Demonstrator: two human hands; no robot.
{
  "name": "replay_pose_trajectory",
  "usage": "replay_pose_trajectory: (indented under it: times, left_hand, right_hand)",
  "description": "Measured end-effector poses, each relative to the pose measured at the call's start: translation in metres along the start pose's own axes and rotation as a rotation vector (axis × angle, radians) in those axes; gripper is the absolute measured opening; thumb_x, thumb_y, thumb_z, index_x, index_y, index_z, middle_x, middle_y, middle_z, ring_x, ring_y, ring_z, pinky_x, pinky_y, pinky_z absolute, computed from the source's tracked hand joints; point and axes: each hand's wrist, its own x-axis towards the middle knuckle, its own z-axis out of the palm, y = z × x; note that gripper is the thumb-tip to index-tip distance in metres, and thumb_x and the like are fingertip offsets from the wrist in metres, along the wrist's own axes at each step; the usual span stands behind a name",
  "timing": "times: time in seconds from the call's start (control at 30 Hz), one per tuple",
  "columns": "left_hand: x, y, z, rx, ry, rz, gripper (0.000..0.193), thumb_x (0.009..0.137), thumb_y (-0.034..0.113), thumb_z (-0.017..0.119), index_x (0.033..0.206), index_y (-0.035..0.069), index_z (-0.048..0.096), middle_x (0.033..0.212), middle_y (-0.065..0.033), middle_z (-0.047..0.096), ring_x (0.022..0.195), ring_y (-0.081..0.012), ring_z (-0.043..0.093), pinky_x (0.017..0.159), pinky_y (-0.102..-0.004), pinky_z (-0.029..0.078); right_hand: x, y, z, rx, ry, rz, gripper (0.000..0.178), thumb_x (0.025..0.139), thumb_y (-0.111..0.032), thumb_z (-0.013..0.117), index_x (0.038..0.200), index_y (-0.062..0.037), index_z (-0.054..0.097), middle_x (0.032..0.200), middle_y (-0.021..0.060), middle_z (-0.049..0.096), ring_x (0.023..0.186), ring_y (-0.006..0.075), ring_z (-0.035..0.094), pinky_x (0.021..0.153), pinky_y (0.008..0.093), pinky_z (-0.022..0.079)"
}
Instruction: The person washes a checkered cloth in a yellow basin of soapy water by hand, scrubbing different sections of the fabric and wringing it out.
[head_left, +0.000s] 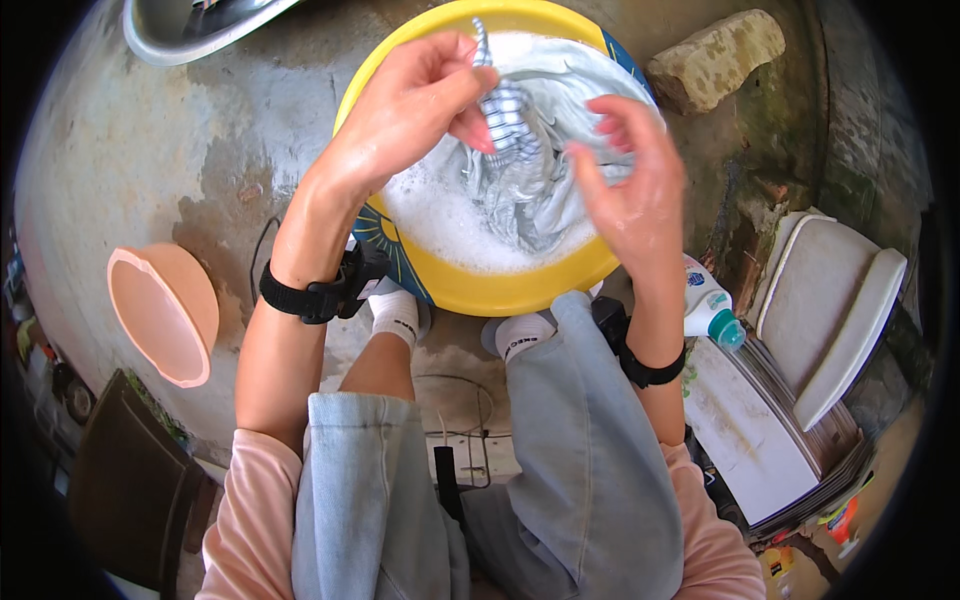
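A yellow basin [500, 290] with blue patterned patches stands on the ground before my feet, filled with white suds and wet cloth. My left hand [430, 100] is closed over the left part of the basin, pinching a striped blue-and-white cloth [508, 118] that hangs down from the fingers. Its lower end meets the pale grey-blue wet fabric [555, 195] lying twisted in the foam. My right hand [635, 175] hovers above the basin's right side, fingers apart and slightly curled, with nothing visible in it. The right hand is a little blurred.
A peach plastic bowl [165, 312] lies tilted at the left. At the upper left is a metal basin [190, 35]. A stone block [715, 62] sits beyond the basin's right rim. A white bottle with a teal cap [712, 305] stands near my right forearm, beside stacked boards [745, 430].
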Motion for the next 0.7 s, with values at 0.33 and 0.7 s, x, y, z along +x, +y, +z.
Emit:
replay_pose_trajectory:
  times: [0.33,0.7]
  left_hand:
    - [0.011,-0.004,0.017,0.481,-0.06,0.161,0.017,0.092,0.008,0.062,0.104,-0.004,0.063,0.094,-0.0067,0.067,0.086,-0.013,0.063,0.078,-0.0279,0.051]
    - [-0.003,-0.049,0.017,0.307,-0.176,0.053,0.011,0.092,0.01,0.062,0.099,0.001,0.061,0.088,0.0006,0.059,0.083,-0.0095,0.052,0.077,-0.0255,0.043]
  right_hand:
    - [-0.004,0.014,0.019,0.869,-0.202,0.496,0.024,0.093,-0.019,0.067,0.097,0.004,0.068,0.086,0.003,0.07,0.073,0.0051,0.058,0.065,0.0242,0.047]
    - [-0.012,0.034,0.016,1.23,-0.174,0.79,0.043,0.089,-0.005,0.05,0.132,-0.0009,0.051,0.114,0.0134,0.065,0.105,0.0195,0.064,0.088,0.033,0.05]
